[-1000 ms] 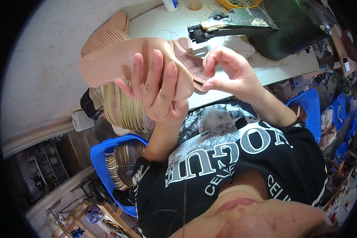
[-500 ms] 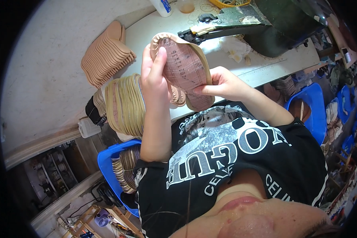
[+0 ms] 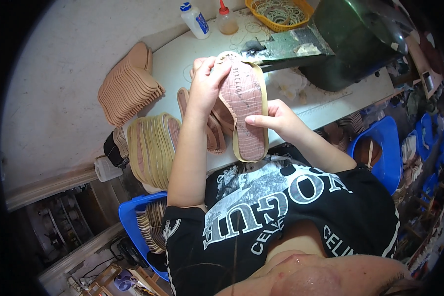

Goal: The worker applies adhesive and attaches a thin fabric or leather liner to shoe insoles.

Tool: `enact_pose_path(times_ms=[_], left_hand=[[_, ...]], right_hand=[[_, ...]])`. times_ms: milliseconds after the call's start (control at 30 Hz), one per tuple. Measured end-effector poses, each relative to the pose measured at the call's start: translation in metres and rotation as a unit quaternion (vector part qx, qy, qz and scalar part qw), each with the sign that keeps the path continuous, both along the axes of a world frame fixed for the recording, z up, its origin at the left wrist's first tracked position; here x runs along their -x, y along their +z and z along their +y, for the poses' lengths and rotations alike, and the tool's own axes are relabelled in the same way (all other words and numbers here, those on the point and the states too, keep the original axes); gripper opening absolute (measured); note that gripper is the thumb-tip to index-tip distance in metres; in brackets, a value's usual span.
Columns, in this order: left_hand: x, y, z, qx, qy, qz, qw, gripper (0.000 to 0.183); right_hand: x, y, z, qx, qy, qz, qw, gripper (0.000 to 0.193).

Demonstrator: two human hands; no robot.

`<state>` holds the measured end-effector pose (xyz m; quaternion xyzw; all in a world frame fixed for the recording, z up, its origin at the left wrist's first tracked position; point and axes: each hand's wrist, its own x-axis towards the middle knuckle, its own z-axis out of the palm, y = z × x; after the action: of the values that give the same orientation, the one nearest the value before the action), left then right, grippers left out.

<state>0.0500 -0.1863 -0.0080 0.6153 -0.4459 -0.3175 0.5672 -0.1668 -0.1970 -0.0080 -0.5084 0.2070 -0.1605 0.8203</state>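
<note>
Nearest the body, a blue bin point(image 3: 127, 212) is holding bundled layered pieces on the left, and a second blue bin point(image 3: 390, 158) is standing on the right. Between them, over the worktop's point(image 3: 180, 53) near edge, both hands are holding up a sole piece point(image 3: 245, 93). The left hand point(image 3: 205, 84) is clamping its far end, and the right hand point(image 3: 277, 120) is pinching its right side, thumb pressing on the pink face. The long axis is running away from the body, leaning slightly left; the gathered, rounded end is pointing away, the smooth end toward the shirt, the pink face turning to the camera.

Beyond the left forearm, which is partly hiding loose soles point(image 3: 214, 135), a yellow-edged stack point(image 3: 152, 148) and a tan stack point(image 3: 128, 89) are lying. A green machine arm point(image 3: 296, 44) is blocking the way ahead, its tip hiding behind the piece. Farther off, two bottles point(image 3: 195, 20) and a yellow basket point(image 3: 266, 22) are standing.
</note>
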Motion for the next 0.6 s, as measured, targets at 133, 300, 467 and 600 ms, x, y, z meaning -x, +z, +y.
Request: enact_pose_path(times_ms=[133,300,467,600], left_hand=[[0.004,0.008,-0.007,-0.058,0.005,-0.065,0.996,0.034],[0.012,0.018,-0.009,-0.089,0.028,-0.022,0.995,0.033],[0.032,0.026,-0.01,-0.037,0.143,-0.081,0.986,0.032],[0.035,0.025,-0.013,-0.017,0.175,-0.058,0.983,0.03]], right_hand=[[0.01,0.001,-0.011,-0.017,-0.008,-0.006,1.0,0.026],[0.01,0.014,-0.021,-0.043,-0.02,-0.018,0.999,0.026],[0.013,0.018,-0.02,-0.12,-0.033,0.003,0.992,0.027],[0.035,0.015,-0.011,-0.114,0.047,0.07,0.99,0.03]])
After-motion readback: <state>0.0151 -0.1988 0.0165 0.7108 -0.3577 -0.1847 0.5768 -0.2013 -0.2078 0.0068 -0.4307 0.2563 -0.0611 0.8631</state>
